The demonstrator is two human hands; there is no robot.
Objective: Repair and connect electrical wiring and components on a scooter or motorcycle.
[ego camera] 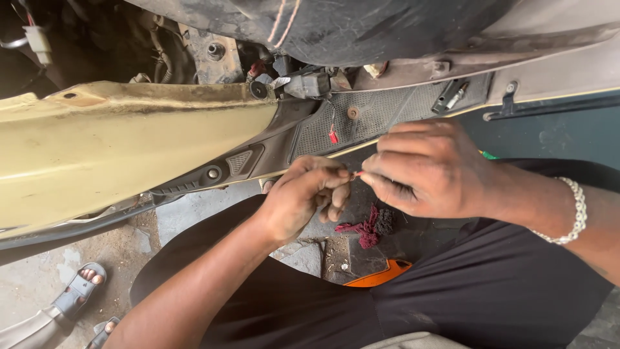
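Hands: two; left hand [303,197] and right hand [426,169] pinch one thin red wire [356,174] between fingertips.
Wire: short, lying left-to-right between both hands, below the scooter's dark footboard [361,119].
Rag: one red rag [368,227] on the floor beneath.

A roadside or backyard motorcycle repair workshop is suggested. A scooter [129,148] is seen with its yellow body panel loosened, dusty wiring and connectors [303,84] laid bare, and a ribbed footboard [381,113] caked in grime. The work is done low over a cracked concrete floor [39,278].
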